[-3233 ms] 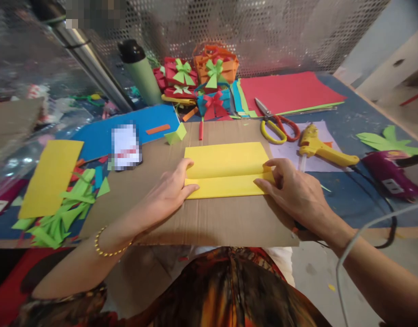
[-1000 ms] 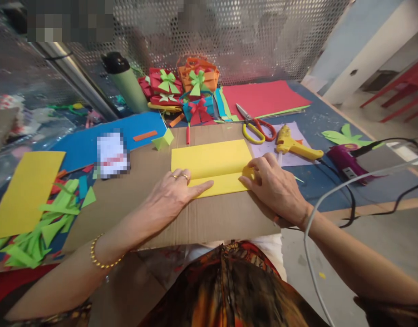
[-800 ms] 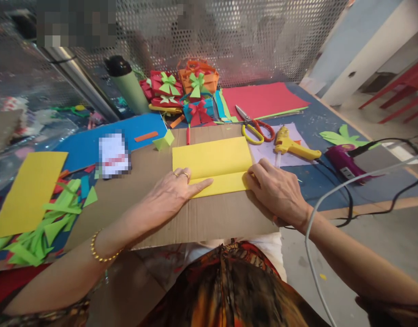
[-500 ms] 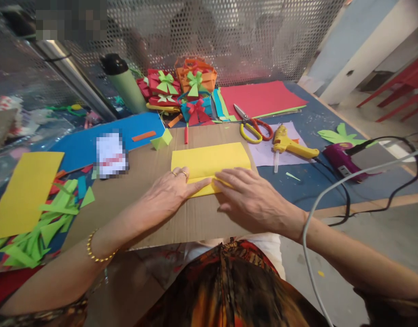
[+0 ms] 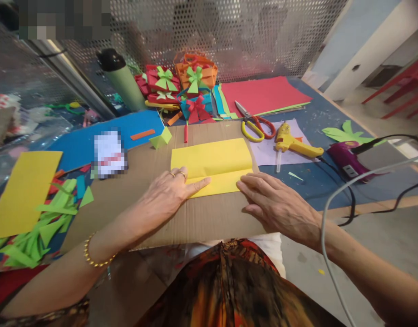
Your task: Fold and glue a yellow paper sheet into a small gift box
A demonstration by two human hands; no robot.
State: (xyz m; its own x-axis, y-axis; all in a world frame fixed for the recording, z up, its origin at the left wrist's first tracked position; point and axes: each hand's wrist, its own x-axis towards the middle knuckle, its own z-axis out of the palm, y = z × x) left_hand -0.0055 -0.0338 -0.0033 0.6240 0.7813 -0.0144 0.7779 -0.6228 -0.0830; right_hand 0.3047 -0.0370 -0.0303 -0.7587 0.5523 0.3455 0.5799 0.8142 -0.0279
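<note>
Folded yellow paper sheet [image 5: 212, 156] lying at centre of frame, on brown cardboard sheet [image 5: 209, 222] over blue tabletop [image 5: 304, 188]. Paper pressed down at its lower left by left hand [image 5: 168, 190], thumb spread along the lower flap; grip open, nothing pinched. Lower right corner touched by fingertips of right hand [image 5: 277, 204], fingers extended, grip open; pressure there seemingly light, hard to judge. Red-and-yellow-handled scissors [image 5: 258, 127] and yellow glue gun [image 5: 295, 144] placed right of centre, on or beside lilac paper [image 5: 263, 154]. Green paper strips [image 5: 59, 213] heaped at lower left.
</note>
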